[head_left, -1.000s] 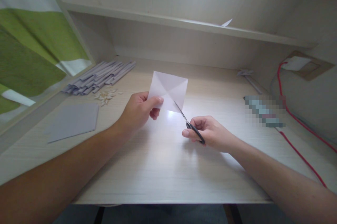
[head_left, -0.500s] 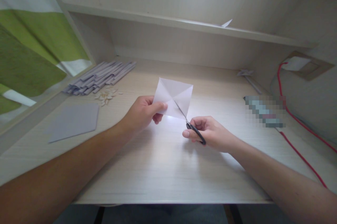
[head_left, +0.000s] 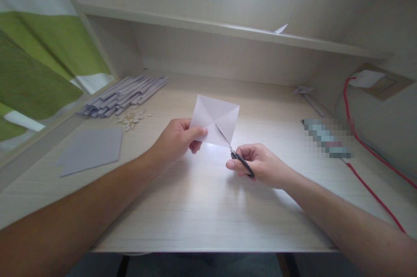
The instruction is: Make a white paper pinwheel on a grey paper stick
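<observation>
My left hand pinches the lower left part of a square sheet of white paper, thumb on top and fingers beneath. Faint diagonal creases cross the sheet. In my right hand is a pair of scissors with black handles. The blades reach in from the paper's lower right corner along a diagonal, their tip close to the centre. Both hands are held above the wooden desk.
Rolled paper tubes lie stacked at the back left, with small pale pieces beside them. Nearer is a stack of paper sheets. On the right are a pixelated object, a red cable and a paper pinwheel on a stick.
Hardly anything differs. The paper has shifted very slightly, and the scissors stay at the same diagonal in it.
</observation>
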